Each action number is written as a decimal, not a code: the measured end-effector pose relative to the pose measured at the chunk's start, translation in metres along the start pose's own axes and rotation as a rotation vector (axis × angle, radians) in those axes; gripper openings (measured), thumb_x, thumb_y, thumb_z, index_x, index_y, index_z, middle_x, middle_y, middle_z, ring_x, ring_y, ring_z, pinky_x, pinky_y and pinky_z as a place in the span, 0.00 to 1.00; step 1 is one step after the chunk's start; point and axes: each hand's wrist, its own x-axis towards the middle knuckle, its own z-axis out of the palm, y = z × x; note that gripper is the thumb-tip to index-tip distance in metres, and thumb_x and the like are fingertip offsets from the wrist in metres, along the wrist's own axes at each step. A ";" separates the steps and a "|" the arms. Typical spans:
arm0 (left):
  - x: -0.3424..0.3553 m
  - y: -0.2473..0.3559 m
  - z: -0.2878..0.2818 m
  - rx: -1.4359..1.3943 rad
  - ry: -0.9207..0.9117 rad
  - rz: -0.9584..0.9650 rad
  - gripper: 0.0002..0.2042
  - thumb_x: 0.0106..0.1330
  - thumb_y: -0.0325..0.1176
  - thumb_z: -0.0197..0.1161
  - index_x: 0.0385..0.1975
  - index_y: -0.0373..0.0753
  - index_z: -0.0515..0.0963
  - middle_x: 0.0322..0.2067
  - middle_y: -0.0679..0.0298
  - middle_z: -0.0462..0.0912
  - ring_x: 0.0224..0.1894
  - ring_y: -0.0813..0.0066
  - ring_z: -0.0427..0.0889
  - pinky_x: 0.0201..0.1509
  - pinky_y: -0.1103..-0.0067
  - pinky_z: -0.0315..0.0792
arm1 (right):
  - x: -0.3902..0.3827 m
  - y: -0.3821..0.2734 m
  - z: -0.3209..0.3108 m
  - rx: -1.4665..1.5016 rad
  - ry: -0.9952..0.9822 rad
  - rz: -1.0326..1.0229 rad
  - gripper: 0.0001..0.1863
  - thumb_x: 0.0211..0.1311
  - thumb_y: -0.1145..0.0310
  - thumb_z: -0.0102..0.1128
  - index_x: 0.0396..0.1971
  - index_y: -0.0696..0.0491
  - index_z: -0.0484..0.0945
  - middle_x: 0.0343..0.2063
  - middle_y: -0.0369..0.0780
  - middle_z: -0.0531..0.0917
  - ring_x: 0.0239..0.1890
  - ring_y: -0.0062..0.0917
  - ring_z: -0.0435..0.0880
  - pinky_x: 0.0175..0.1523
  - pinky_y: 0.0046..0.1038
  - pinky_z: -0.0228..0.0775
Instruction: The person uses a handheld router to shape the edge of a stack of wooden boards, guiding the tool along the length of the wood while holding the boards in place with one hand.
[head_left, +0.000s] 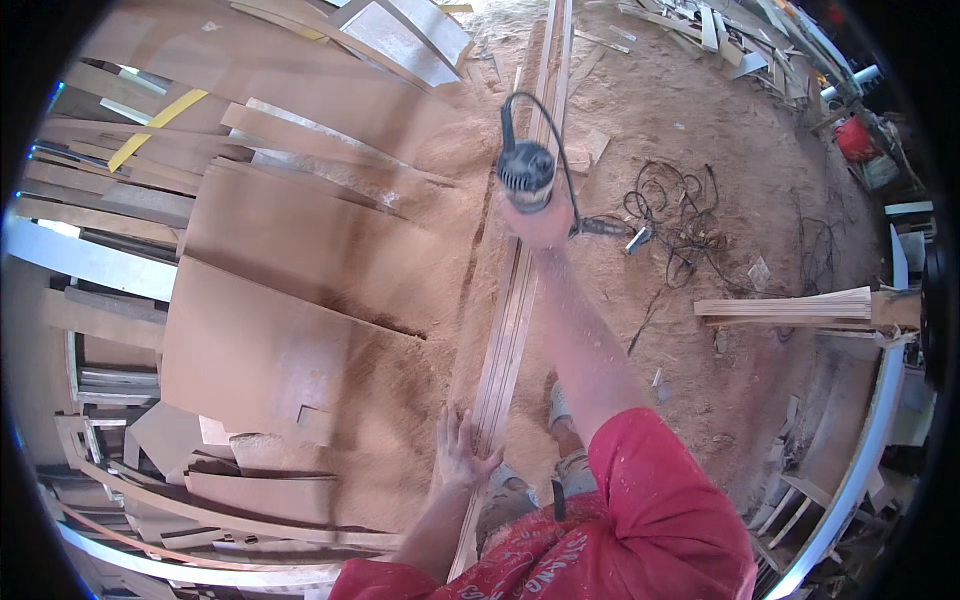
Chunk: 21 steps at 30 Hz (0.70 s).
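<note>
- Nearest is a red shirt point(670, 500), dusted with pale flecks; white printed lettering point(560, 570) crosses its front, partly lost in the folds.
- The left hand point(464, 455) is laid out with its thumb away from the fingers, resting at the left edge of a long wooden strip point(505, 345).
- The strip runs away from the body, straight and narrow, with lengthwise grooves and pale ridges.
- To its left, fine tan sawdust point(400, 390) lies in soft drifts against smooth, flat brown panels point(260, 350) with overlapping edges.
- To the right, a stack of thin pale strips point(785, 306) juts inward from the side.
- Farther along the long strip, the right hand point(541, 220) is wrapped around a dark, rounded power tool point(526, 168) with a vented top; whether its base touches the wood is hidden.
- A black cord point(560, 125) arches off the tool, and tangled cables point(680, 215) lie on the dusty floor point(740, 130) just right of it.
- A flat yellow strip point(158, 128) lies across boards at far left.
- Farthest off are pale-faced boards point(390, 40) and a heap of jagged offcuts point(735, 40).
</note>
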 end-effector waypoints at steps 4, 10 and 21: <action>-0.004 -0.004 -0.001 0.016 0.007 -0.020 0.55 0.57 0.58 0.84 0.83 0.39 0.67 0.85 0.34 0.61 0.87 0.28 0.57 0.91 0.42 0.55 | -0.003 -0.024 0.007 -0.117 -0.040 0.206 0.36 0.51 0.53 0.92 0.57 0.55 0.88 0.45 0.47 0.97 0.50 0.41 0.98 0.56 0.42 0.89; -0.004 -0.007 0.003 0.028 0.038 0.019 0.54 0.58 0.58 0.84 0.81 0.38 0.67 0.83 0.33 0.63 0.86 0.26 0.60 0.89 0.41 0.57 | -0.134 -0.051 -0.026 0.058 -0.046 0.252 0.35 0.48 0.50 0.93 0.53 0.54 0.89 0.44 0.47 0.96 0.49 0.43 0.98 0.55 0.43 0.89; -0.004 -0.007 0.003 0.034 0.027 0.017 0.54 0.58 0.58 0.84 0.82 0.37 0.67 0.84 0.32 0.62 0.87 0.26 0.58 0.89 0.40 0.56 | -0.141 -0.032 -0.032 0.061 -0.096 0.128 0.30 0.47 0.62 0.91 0.52 0.53 0.90 0.41 0.44 0.96 0.44 0.35 0.98 0.52 0.37 0.89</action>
